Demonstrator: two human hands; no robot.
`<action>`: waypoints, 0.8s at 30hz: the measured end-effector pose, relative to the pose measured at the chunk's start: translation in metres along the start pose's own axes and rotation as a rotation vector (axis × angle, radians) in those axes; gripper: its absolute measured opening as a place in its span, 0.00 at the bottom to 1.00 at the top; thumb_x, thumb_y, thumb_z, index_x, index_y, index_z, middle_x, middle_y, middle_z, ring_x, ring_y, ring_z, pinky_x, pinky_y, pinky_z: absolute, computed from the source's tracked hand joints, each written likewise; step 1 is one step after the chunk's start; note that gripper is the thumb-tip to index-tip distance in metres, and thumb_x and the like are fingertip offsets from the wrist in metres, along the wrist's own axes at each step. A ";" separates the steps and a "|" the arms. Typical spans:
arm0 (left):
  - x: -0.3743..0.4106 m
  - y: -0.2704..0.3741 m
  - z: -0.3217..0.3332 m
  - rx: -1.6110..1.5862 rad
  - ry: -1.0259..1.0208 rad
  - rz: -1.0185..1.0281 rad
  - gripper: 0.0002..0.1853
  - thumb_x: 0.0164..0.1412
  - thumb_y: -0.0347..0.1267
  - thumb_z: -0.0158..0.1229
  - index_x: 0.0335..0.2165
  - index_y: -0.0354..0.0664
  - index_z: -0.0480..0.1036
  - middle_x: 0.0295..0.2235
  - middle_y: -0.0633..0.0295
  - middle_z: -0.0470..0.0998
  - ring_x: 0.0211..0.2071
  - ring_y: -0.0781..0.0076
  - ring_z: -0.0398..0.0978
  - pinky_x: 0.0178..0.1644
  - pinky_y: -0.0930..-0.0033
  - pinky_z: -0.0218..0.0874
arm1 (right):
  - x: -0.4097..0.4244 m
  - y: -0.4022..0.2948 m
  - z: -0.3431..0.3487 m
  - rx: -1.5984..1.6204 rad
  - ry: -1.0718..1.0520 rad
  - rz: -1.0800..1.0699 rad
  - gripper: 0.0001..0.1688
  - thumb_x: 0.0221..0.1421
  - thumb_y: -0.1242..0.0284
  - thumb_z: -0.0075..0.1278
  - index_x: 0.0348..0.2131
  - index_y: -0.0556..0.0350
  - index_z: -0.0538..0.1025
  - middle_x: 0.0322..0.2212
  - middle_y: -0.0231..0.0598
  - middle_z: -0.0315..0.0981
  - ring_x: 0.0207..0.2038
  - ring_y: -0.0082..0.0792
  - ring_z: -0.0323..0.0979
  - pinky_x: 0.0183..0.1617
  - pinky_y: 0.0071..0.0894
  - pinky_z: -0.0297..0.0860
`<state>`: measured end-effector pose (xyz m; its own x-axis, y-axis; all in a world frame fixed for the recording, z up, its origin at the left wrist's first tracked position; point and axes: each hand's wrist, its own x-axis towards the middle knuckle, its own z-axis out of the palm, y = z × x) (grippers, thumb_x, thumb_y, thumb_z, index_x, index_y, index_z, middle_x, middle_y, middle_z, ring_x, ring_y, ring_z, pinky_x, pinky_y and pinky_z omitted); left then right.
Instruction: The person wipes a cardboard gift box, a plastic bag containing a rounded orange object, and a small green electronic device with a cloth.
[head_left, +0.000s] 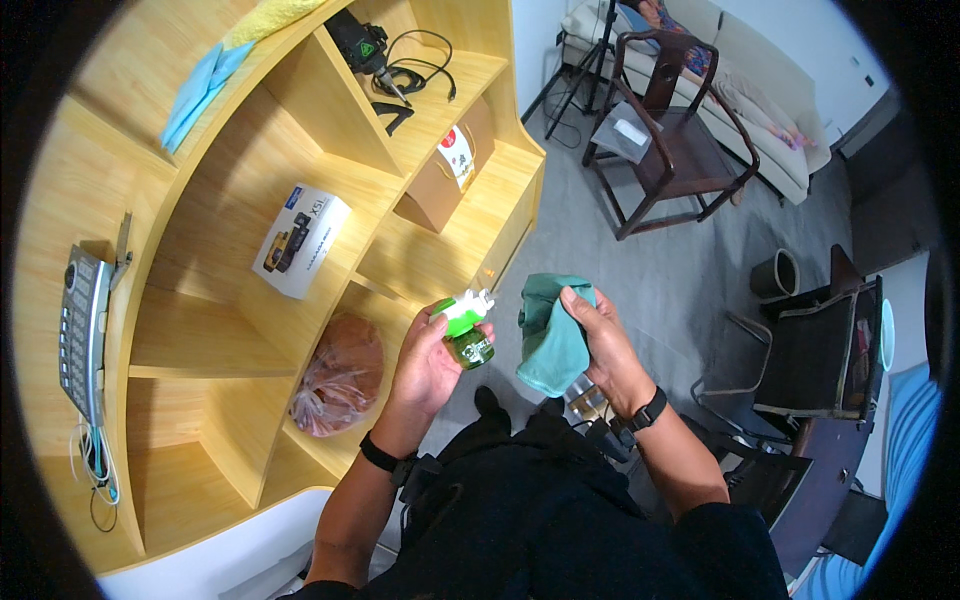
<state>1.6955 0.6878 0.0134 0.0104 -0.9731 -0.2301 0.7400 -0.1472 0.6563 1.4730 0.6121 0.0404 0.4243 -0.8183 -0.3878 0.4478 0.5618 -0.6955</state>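
Note:
My left hand (433, 356) holds a small green bottle (469, 345) with a white and green top, tilted to the upper right. In my right hand (609, 343) is a folded teal cloth (553, 334), gripped at its upper right between thumb and fingers. Bottle and cloth are apart, side by side above the floor in front of my body. A wooden shelf unit (341, 259) stands to the left of both hands. Each wrist wears a black band.
The shelves hold a white printed box (300, 240), a brown gift bag (442, 187), a plastic-wrapped round item (341, 375), a black corded tool (360, 45), and blue (202, 94) and yellow cloths (270, 19). Wooden armchair (686, 146), tripod (596, 67) and bin (776, 274) stand right; a person lies on the sofa (780, 135).

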 end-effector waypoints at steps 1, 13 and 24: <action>0.000 0.002 0.003 -0.050 -0.010 -0.002 0.22 0.67 0.35 0.48 0.56 0.36 0.61 0.49 0.47 0.72 0.48 0.54 0.74 0.55 0.49 0.66 | -0.004 -0.001 0.002 0.016 -0.020 -0.010 0.16 0.63 0.69 0.52 0.47 0.59 0.72 0.35 0.40 0.79 0.33 0.31 0.78 0.39 0.30 0.76; -0.005 -0.004 0.014 0.066 0.014 0.066 0.21 0.69 0.36 0.49 0.55 0.40 0.60 0.53 0.53 0.69 0.54 0.60 0.69 0.60 0.53 0.61 | 0.004 0.020 0.012 -1.066 -0.219 -0.641 0.15 0.50 0.80 0.59 0.41 0.62 0.77 0.33 0.45 0.74 0.34 0.39 0.73 0.40 0.34 0.69; -0.006 -0.003 0.020 -0.051 0.045 -0.050 0.29 0.72 0.49 0.38 0.57 0.37 0.62 0.53 0.53 0.71 0.53 0.61 0.70 0.59 0.51 0.62 | -0.001 -0.005 0.026 -1.010 -0.333 -0.727 0.18 0.48 0.84 0.54 0.42 0.61 0.77 0.35 0.44 0.74 0.37 0.42 0.73 0.43 0.34 0.70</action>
<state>1.6799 0.6905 0.0276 0.0019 -0.9556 -0.2946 0.7739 -0.1851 0.6056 1.4908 0.6135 0.0602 0.5760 -0.7440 0.3386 -0.0713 -0.4583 -0.8859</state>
